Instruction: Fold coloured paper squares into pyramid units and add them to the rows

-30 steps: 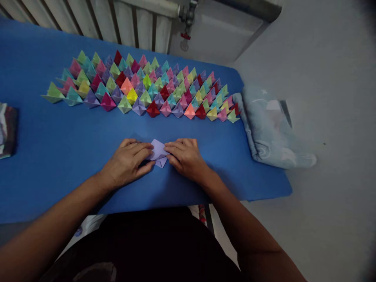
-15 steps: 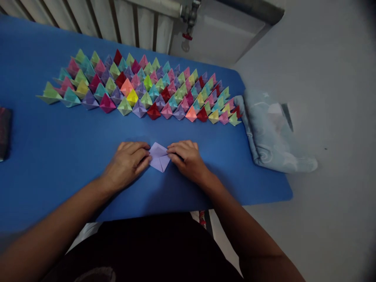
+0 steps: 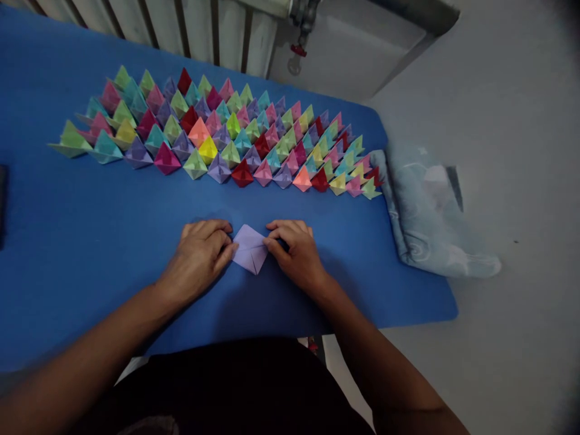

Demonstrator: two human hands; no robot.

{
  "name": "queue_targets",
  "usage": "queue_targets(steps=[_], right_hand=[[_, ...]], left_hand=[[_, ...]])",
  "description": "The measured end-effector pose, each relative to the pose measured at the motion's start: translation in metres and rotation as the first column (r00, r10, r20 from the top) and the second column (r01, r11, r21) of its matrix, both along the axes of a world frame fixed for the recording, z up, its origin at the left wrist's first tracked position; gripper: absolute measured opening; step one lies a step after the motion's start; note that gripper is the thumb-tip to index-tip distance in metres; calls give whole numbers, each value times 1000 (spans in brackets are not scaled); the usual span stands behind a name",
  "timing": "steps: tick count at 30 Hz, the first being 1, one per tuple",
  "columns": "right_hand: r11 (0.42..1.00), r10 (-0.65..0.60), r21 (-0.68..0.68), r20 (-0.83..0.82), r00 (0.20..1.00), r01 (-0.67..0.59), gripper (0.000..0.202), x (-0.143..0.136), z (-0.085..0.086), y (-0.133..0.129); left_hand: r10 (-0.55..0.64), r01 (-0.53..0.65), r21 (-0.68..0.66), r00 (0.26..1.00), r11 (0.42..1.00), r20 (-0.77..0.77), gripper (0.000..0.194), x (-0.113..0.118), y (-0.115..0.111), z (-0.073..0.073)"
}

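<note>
A small purple folded paper (image 3: 250, 249) lies on the blue table between my hands, its corners pointing up, down, left and right, with crease lines on its face. My left hand (image 3: 202, 257) pinches the paper's left corner between thumb and fingers. At the right corner, my right hand (image 3: 292, 248) grips the edge with thumb and index finger, its other fingers curled.
Several rows of colourful folded paper boats (image 3: 217, 139) stand across the blue table (image 3: 136, 241) beyond my hands. A folded grey-blue cloth (image 3: 430, 217) sits at the right end by the wall. A radiator (image 3: 194, 30) with a red-handled valve is behind. A dark object's edge shows far left.
The view has shifted slightly. The paper's upper part now looks flatter, and the paper sits a little lower and further right in view, with both hands still at its side corners.
</note>
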State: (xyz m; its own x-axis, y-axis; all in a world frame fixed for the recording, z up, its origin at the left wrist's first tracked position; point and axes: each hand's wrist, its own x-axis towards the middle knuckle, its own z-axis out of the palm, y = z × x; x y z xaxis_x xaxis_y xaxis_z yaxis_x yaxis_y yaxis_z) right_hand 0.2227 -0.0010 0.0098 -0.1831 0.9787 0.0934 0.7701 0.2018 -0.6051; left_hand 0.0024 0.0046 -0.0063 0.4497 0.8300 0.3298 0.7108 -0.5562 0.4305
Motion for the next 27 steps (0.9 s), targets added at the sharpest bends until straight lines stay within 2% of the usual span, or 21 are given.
queue_targets(steps=[21,27], right_hand=[[1000,-22,3,124,992,22,20,-7,-1,3],[999,-39,20,108,993,38,20,-6,-2,2]], left_hand=[[22,-22,4,996,1000,-87,24,3,2,2],[32,-28,33,990,999,-134,23,3,-1,0]])
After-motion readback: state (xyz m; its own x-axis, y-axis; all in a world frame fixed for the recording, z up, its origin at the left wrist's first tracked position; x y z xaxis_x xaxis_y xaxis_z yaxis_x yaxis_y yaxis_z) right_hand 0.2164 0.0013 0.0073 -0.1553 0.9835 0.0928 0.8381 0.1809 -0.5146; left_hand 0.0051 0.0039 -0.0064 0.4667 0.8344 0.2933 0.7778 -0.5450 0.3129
